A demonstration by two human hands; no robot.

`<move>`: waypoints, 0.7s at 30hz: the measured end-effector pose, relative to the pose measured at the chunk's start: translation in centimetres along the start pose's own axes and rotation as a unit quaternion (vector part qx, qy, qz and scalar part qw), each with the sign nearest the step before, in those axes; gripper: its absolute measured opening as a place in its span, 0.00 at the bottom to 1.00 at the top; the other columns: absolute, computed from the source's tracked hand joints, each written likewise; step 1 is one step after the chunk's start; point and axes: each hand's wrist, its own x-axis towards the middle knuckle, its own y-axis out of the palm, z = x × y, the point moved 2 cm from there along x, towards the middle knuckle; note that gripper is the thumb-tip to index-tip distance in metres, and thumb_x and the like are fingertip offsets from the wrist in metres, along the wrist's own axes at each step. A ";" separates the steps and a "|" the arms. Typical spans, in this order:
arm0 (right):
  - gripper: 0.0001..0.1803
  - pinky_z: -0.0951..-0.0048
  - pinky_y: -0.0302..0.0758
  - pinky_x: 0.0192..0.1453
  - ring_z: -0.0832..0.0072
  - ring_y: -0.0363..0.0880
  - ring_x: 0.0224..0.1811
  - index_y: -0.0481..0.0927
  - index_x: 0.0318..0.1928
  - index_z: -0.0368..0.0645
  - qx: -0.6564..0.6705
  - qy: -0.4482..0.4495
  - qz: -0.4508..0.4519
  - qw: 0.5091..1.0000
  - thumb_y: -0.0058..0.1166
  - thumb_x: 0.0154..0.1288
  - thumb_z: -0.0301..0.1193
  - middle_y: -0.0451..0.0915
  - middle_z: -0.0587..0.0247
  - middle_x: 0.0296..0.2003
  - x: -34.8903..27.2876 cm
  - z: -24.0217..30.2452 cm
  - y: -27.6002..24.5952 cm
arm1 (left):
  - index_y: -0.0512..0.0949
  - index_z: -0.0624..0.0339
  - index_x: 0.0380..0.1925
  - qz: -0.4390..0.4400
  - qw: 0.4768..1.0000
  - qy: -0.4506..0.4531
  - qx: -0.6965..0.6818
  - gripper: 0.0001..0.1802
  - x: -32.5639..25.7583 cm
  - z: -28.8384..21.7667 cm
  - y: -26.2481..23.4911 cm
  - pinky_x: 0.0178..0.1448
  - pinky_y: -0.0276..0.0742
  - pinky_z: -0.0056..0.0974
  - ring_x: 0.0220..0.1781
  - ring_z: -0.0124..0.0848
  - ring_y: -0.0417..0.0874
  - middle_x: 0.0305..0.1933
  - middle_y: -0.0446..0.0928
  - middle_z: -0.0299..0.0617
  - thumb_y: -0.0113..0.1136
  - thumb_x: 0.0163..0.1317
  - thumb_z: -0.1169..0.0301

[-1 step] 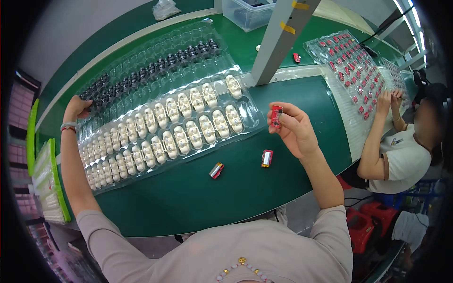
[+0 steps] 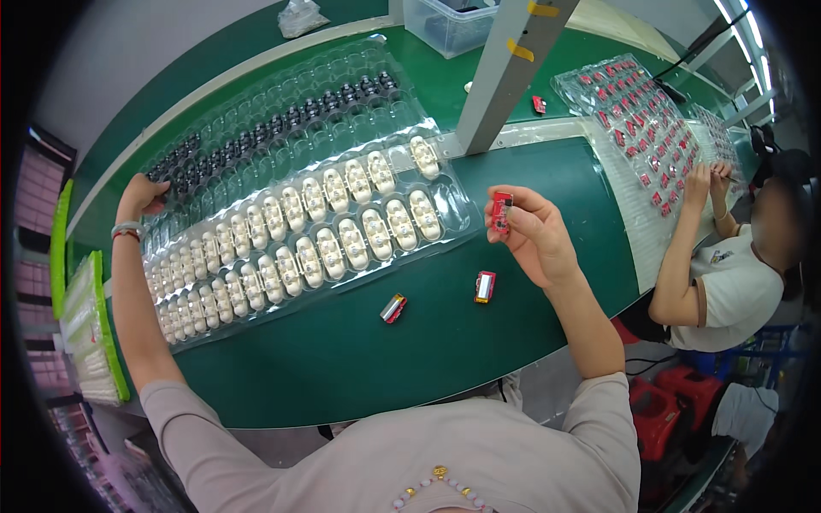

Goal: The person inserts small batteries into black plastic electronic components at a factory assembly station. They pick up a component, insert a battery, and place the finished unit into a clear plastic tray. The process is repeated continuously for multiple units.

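Note:
My right hand (image 2: 537, 238) is raised over the green table, pinching a small red circuit board (image 2: 502, 212) between thumb and fingers. Far to the left, my left hand (image 2: 144, 198) is closed at the end of a clear plastic tray (image 2: 342, 64), its fingertips at a small black part (image 2: 157, 178); their grip is partly hidden. More black parts (image 2: 282, 120) sit in rows in that tray. Nearer me, a second clear tray (image 2: 457, 205) carries rows of cream-white oval housings (image 2: 352, 244). Two red boards with silver cells, one on the left (image 2: 393, 308) and one on the right (image 2: 485, 287), lie on the table.
A grey post (image 2: 505, 77) rises beyond my right hand. Blister trays of red boards (image 2: 637, 128) lie to the right, where a co-worker's hands (image 2: 708, 178) are busy. A lone red board (image 2: 539, 104) rests past the post. A clear bin (image 2: 449, 30) stands at the back.

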 end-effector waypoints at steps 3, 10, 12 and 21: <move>0.17 0.74 0.74 0.41 0.76 0.75 0.38 0.72 0.50 0.32 -0.009 -0.001 0.001 1.000 0.49 0.61 0.25 0.77 0.58 0.38 -0.1 0.1 0.5 | 0.77 0.73 0.17 0.001 0.999 0.025 -0.033 0.16 -1.1 -0.2 0.0 0.18 0.75 0.34 0.14 0.33 0.78 0.17 0.76 0.46 0.67 0.48 0.67; 0.18 0.75 0.75 0.40 0.74 0.76 0.38 0.71 0.50 0.32 -0.021 -0.019 -0.004 1.000 0.51 0.60 0.27 0.75 0.57 0.39 -0.8 -0.6 0.7 | 0.77 0.69 0.23 -0.013 0.999 -0.020 -0.024 0.14 -2.6 -1.6 -0.1 0.25 0.77 0.29 0.23 0.30 0.79 0.23 0.77 0.44 0.70 0.42 0.69; 0.19 0.75 0.75 0.39 0.75 0.76 0.38 0.71 0.50 0.32 -0.017 -0.017 0.014 1.000 0.52 0.60 0.28 0.75 0.57 0.39 -0.7 -0.8 0.7 | 0.77 0.66 0.21 -0.030 0.998 -0.038 -0.034 0.13 -2.9 -1.3 0.1 0.24 0.75 0.28 0.22 0.28 0.78 0.21 0.76 0.42 0.70 0.42 0.69; 0.18 0.73 0.74 0.42 0.74 0.75 0.41 0.70 0.51 0.32 -0.019 0.004 0.028 0.999 0.49 0.61 0.26 0.76 0.58 0.40 -0.2 -0.7 0.9 | 0.69 0.54 0.09 0.053 0.970 -0.049 -0.233 0.15 -0.1 3.6 -0.8 0.21 0.63 0.30 0.13 0.22 0.59 0.10 0.59 0.29 0.65 0.43 0.67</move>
